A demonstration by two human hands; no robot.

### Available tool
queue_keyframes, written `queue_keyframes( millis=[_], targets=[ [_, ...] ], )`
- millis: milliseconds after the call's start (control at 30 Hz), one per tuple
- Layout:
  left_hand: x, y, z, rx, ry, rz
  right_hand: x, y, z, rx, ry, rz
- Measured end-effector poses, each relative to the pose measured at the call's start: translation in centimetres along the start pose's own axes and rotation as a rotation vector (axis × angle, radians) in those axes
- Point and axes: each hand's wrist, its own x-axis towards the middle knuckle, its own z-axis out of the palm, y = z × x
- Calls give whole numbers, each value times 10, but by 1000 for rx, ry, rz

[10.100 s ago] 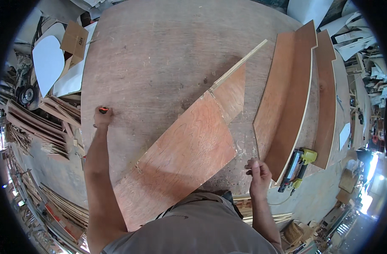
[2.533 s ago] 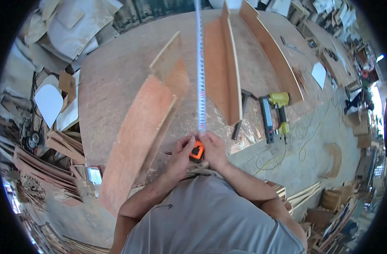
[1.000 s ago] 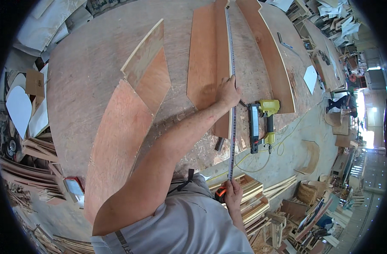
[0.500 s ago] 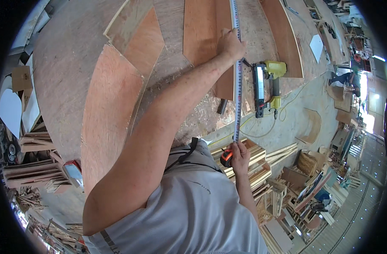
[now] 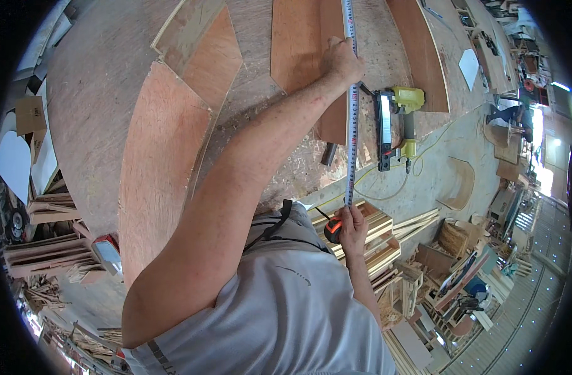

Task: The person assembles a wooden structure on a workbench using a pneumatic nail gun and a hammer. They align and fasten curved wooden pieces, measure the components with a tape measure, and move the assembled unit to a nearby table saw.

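Note:
A tape measure's long white blade runs out along the edge of an upright, narrow plywood board on the workbench. My left hand is closed over the board's edge, holding the blade there; its fingertips are partly hidden. Close to my body, beyond the bench's near edge, my right hand grips the orange and black tape measure case, thumb and fingers by the blade's mouth. Just right of the blade, a yellow and black nail gun lies on the bench.
Curved plywood panels lie at the left, and another curved piece stands right. A dark metal bar sits beside the board. A yellow air hose trails to the floor. Wooden frames stand below. A person is far right.
The tape measure case and my right hand have shifted very slightly to the left, with the blade still stretched out. My left hand keeps its place on the board.

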Motion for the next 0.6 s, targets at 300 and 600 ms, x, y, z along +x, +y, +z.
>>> queue_keyframes(
  millis=[300,600],
  targets=[
    [-4,-1,0,-26,18,-7,0,6,1,-69,-2,-8],
    [-24,-10,-4,-278,158,45,3,8,-2,-44,-10,4]
  ],
)
